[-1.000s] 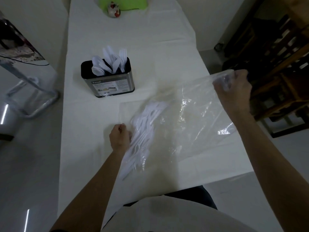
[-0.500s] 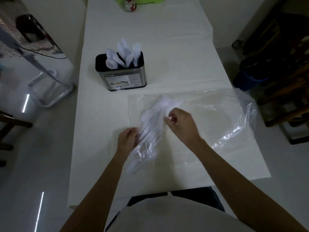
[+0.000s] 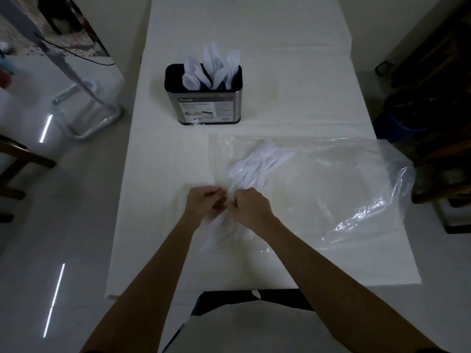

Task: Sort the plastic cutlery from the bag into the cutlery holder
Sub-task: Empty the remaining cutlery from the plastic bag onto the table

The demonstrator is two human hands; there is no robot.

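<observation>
The left hand (image 3: 204, 203) and the right hand (image 3: 251, 207) both pinch, with curled fingers, the bag (image 3: 344, 189) over the cutlery (image 3: 257, 166), whose long axis runs from near-left to far-right. The cutlery holder (image 3: 204, 103) stands farther, slightly left, so nearer the left hand.

The cutlery holder (image 3: 204, 98), in the upper centre of the frame, carries a paper label (image 3: 207, 111) headed "Kassa". The smaller print below it is too small to read.

Long table (image 3: 254, 34) w/ white cloth. Glossy pale floor (image 3: 76, 212), bright light streaks (image 3: 58, 284) at L. Chrome tube frame (image 3: 86, 123) L of table; dark wood chairs (image 3: 443, 159) + blue bin (image 3: 405, 123) at R. Pale wall (image 3: 374, 29) top R.
</observation>
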